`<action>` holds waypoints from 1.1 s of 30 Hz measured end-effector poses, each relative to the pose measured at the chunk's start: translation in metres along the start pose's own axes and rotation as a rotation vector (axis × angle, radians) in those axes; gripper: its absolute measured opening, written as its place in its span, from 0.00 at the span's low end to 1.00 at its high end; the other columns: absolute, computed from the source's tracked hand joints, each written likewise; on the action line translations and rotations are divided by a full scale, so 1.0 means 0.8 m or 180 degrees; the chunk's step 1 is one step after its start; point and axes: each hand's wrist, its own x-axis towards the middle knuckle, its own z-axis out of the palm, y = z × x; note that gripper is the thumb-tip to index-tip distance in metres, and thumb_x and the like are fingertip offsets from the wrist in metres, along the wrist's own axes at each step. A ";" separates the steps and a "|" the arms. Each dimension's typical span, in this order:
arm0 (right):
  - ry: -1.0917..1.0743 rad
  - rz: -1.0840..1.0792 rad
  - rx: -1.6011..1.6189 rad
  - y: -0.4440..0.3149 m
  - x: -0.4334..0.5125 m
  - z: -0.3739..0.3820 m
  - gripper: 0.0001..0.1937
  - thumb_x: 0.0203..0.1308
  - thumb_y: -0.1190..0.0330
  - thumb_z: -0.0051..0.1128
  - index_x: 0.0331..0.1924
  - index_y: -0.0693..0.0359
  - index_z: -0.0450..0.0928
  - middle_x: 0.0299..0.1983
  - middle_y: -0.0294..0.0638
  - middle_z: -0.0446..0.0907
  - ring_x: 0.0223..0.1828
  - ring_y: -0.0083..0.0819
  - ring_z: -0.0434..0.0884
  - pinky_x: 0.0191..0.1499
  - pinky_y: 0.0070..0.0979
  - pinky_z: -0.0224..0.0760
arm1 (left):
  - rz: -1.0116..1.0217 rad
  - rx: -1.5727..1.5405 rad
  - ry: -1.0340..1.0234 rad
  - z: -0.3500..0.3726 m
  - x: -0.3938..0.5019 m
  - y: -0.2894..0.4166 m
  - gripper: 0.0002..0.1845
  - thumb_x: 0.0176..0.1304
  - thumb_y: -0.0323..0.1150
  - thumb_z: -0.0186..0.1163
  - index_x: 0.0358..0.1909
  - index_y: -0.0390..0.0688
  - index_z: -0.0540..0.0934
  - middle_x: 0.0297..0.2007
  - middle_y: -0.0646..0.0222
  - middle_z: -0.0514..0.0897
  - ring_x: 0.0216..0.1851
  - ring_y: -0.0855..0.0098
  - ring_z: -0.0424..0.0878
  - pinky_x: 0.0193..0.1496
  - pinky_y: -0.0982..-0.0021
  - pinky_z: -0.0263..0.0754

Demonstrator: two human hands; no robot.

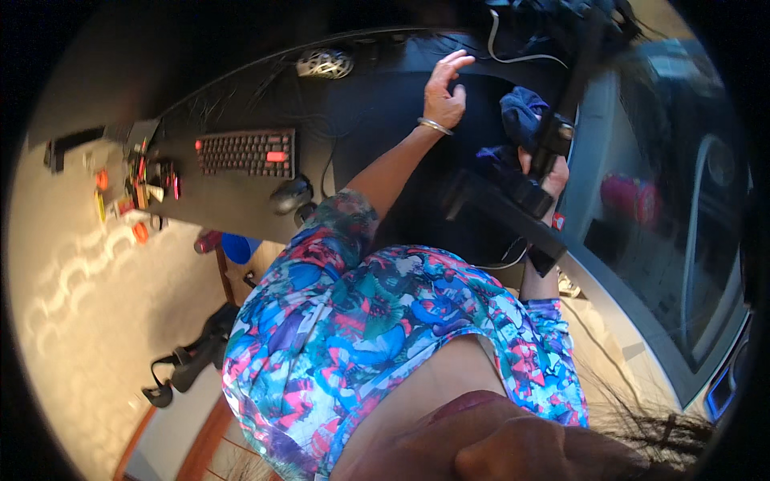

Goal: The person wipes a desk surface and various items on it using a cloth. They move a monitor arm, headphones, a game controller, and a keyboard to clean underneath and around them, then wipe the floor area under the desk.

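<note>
My left hand (444,96) hovers above a black surface (385,144) on the dark desk, with its fingers spread and slightly curled and nothing in them. A metal bangle (435,126) circles that wrist. On the right, my right hand (557,175) grips a bunched dark blue cloth (521,114). Part of this hand and of the cloth is hidden by a black jointed mount (535,192) hanging close in front of the camera. A red-faced band (559,221) shows at the right wrist.
A keyboard (246,153) with some red keys and a black mouse (292,195) lie left. Behind them is a patterned openwork object (325,64). A large glass-fronted cabinet or case (656,198) stands at right, near a white cable (494,39). Small stationery items (141,180) sit far left.
</note>
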 end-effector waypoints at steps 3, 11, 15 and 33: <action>-0.0467 -0.0264 0.0735 -0.022 -0.007 0.025 0.22 0.64 0.67 0.65 0.62 0.58 0.79 0.48 0.41 0.84 0.52 0.33 0.83 0.60 0.28 0.73 | 0.0774 0.1735 0.0296 -0.095 -0.017 0.013 0.23 0.48 0.17 0.57 0.47 0.46 0.84 0.49 0.64 0.85 0.55 0.58 0.79 0.64 0.58 0.67; -0.0653 -0.0722 -0.1032 -0.012 0.105 0.150 0.27 0.59 0.67 0.61 0.65 0.48 0.76 0.63 0.46 0.77 0.60 0.50 0.80 0.62 0.39 0.75 | -0.0108 0.3022 0.0159 -0.211 -0.093 0.019 0.16 0.58 0.32 0.68 0.48 0.47 0.79 0.44 0.65 0.79 0.52 0.56 0.74 0.57 0.56 0.67; -0.1166 -0.1393 -0.2447 0.017 0.101 0.199 0.26 0.51 0.61 0.67 0.58 0.48 0.79 0.63 0.43 0.74 0.57 0.49 0.79 0.53 0.46 0.79 | -0.0170 0.2981 0.0494 -0.204 -0.084 0.007 0.09 0.64 0.28 0.63 0.45 0.46 0.77 0.41 0.63 0.79 0.47 0.54 0.74 0.51 0.55 0.67; -0.1157 -0.0917 -0.2655 -0.011 0.120 0.200 0.31 0.51 0.53 0.71 0.62 0.43 0.75 0.53 0.50 0.78 0.50 0.56 0.84 0.50 0.47 0.80 | 0.0814 0.2573 0.0675 -0.186 -0.021 0.079 0.31 0.46 0.17 0.58 0.57 0.44 0.78 0.56 0.59 0.78 0.61 0.55 0.75 0.65 0.54 0.65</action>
